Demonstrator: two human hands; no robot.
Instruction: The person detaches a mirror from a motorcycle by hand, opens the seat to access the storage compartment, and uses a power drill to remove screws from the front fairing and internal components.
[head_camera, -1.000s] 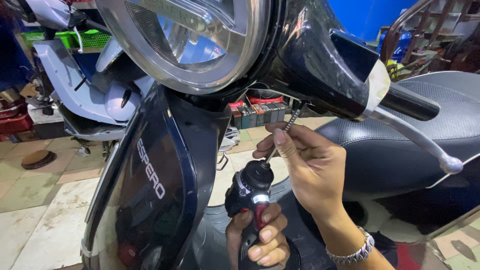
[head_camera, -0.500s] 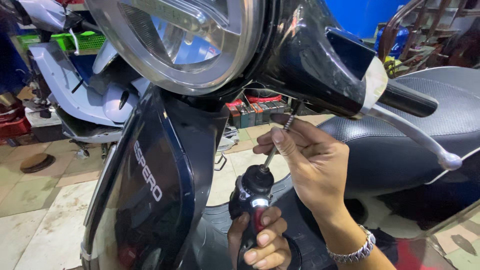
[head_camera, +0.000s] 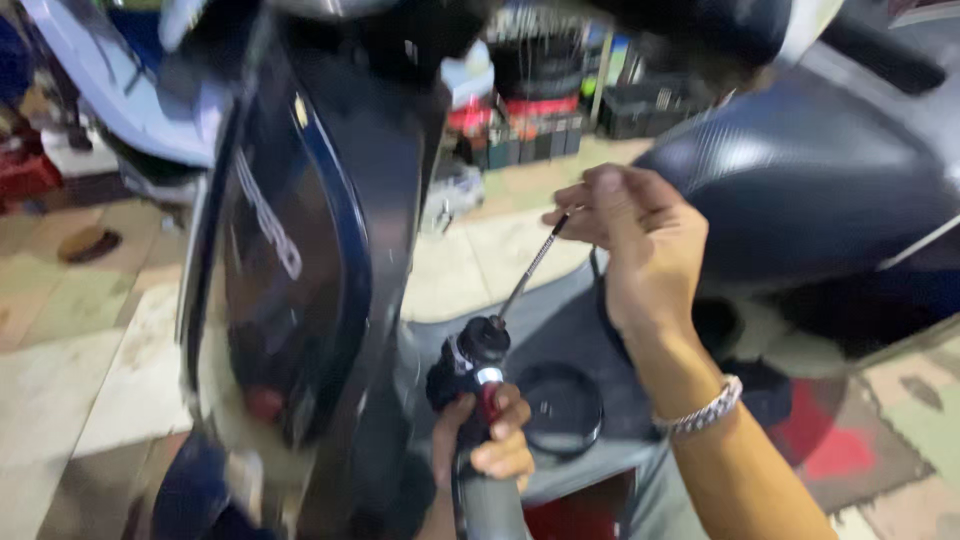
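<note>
The right hand (head_camera: 640, 250) pinches the tip of the long bit (head_camera: 530, 268) while the left hand (head_camera: 490, 440) is wrapped round the electric screwdriver (head_camera: 478, 365); guide it straight, squeezing gently.

Red and dark boxes (head_camera: 520, 125): floor, background centre, blurred | pale lettered badge (head_camera: 265, 215): dark-blue scooter panel (head_camera: 300, 300), slanted strip.

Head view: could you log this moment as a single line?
left hand: holds power screwdriver | right hand: pinches long bit tip | beside: dark blue scooter panel, seat
</note>
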